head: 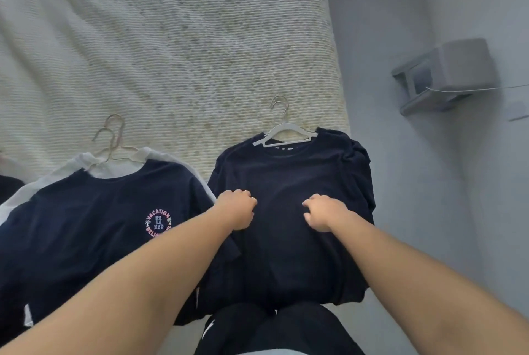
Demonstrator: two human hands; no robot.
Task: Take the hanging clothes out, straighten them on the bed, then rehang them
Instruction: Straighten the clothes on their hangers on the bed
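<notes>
both hands outstretched, fingers curled

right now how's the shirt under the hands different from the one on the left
The plain dark shirt bears no print; the printed shirt has a round pink logo. The plain one is on a white plastic hanger, the printed one on thin wire hangers over a white garment. Both lie flat on the bed.
</notes>
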